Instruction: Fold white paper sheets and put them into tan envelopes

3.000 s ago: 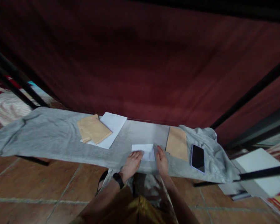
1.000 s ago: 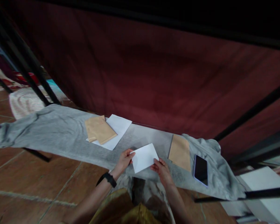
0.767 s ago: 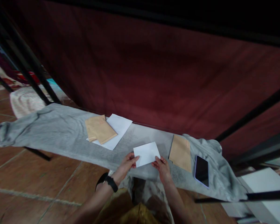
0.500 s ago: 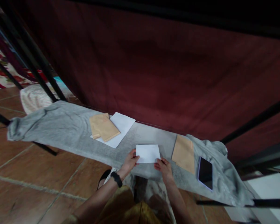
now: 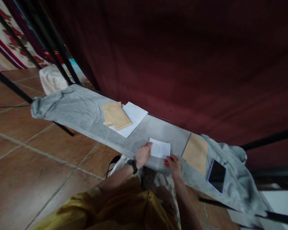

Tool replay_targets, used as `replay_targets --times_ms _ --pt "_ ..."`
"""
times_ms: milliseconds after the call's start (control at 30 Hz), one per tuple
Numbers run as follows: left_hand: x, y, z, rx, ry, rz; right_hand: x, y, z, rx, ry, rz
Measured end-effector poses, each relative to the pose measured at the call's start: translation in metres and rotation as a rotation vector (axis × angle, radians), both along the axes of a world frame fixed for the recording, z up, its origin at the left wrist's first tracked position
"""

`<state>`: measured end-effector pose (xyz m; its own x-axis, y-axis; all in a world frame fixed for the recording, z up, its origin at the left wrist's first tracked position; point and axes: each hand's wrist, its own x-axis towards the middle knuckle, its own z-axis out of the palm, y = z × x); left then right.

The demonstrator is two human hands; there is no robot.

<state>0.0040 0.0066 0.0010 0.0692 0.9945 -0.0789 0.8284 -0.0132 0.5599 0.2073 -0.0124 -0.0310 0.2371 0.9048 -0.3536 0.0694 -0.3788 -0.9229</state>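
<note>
A small white sheet of folded-looking paper [image 5: 160, 149] is between my two hands, over the grey cloth. My left hand [image 5: 143, 154], with a black band on its wrist, grips the paper's left edge, thumb on top. At the lower right corner my right hand [image 5: 174, 164] pinches the same paper, fingers curled. Brown envelopes [image 5: 195, 153] lie just right of my right hand. Up and to the left, more brown envelopes [image 5: 118, 116] rest on larger white sheets [image 5: 136, 115].
The grey cloth [image 5: 86, 108] covers a long narrow bench surface. A phone [image 5: 217, 176] with a purple edge lies at the right near bunched cloth. Behind hangs a dark red curtain [image 5: 170, 80]. Black metal bars [image 5: 11, 84] stand at left. Tiled floor [image 5: 50, 179] shows below.
The view has shifted, so the bench appears turned. My left hand has moved from the paper's lower left corner up along its left edge; the paper is slightly tilted now.
</note>
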Motion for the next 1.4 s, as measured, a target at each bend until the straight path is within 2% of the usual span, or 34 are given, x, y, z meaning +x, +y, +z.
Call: replay_targets --times_ms 133,267,400,500,567,633,733,867,1067,1233,1400 --pt "0.004 -0.003 0.002 0.091 0.161 -0.105 0.002 0.004 0.001 -0.026 -0.099 0.069" --pt "0.007 -0.002 -0.008 0.301 0.407 -0.364 0.006 0.004 0.004 -0.038 -0.254 0.132" --pt "0.006 -0.002 -0.019 0.310 0.410 -0.573 0.012 -0.005 0.009 -0.012 -0.510 0.086" --pt "0.006 -0.002 -0.024 0.317 0.388 -0.597 0.009 -0.008 0.010 0.135 -0.762 0.085" --pt "0.007 -0.002 -0.027 0.336 0.381 -0.606 -0.001 -0.006 0.009 0.316 -0.850 0.184" --pt "0.008 0.000 -0.030 0.352 0.376 -0.623 -0.014 0.001 0.005 0.468 -0.849 0.317" --pt "0.008 0.001 -0.033 0.343 0.360 -0.634 -0.033 0.012 -0.003 0.559 -0.856 0.492" --pt "0.001 -0.002 -0.032 0.340 0.328 -0.568 -0.040 0.019 -0.016 0.520 -1.034 0.582" --pt "-0.028 -0.005 -0.026 0.360 0.271 -0.383 -0.028 0.018 -0.027 0.470 -1.303 0.492" --pt "-0.076 0.011 -0.020 0.370 0.257 -0.256 -0.027 0.018 -0.030 0.492 -1.374 0.460" --pt "-0.140 0.039 0.000 0.433 0.320 0.084 -0.029 0.015 -0.028 0.541 -1.301 0.459"
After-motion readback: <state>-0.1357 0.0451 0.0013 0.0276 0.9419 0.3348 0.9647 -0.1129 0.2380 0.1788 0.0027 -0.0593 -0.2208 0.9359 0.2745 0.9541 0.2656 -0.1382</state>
